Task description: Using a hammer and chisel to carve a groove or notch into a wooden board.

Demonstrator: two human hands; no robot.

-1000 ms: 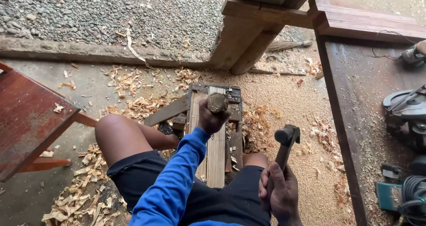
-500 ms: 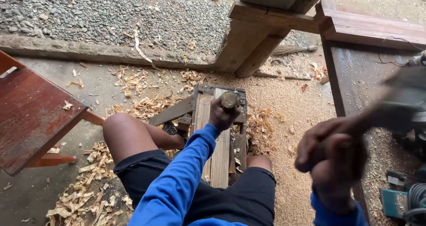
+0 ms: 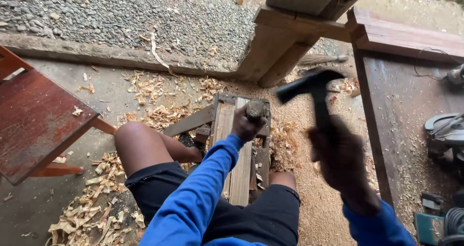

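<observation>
I am seeing my right hand, fist wrapped round the handle, lifting the one black claw hammer higher than half a second ago, so a blow is being readied. My left hand is gripping the single chisel handle, fingers curled tight, standing on the pale board between my two knees, centre of the scene.

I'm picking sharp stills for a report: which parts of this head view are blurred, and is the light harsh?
Head view: the right hand and hammer are smeared by motion; the left hand, gripping a tool handle on the wooden piece, is sharp; the light is soft and even, without glare.
</observation>
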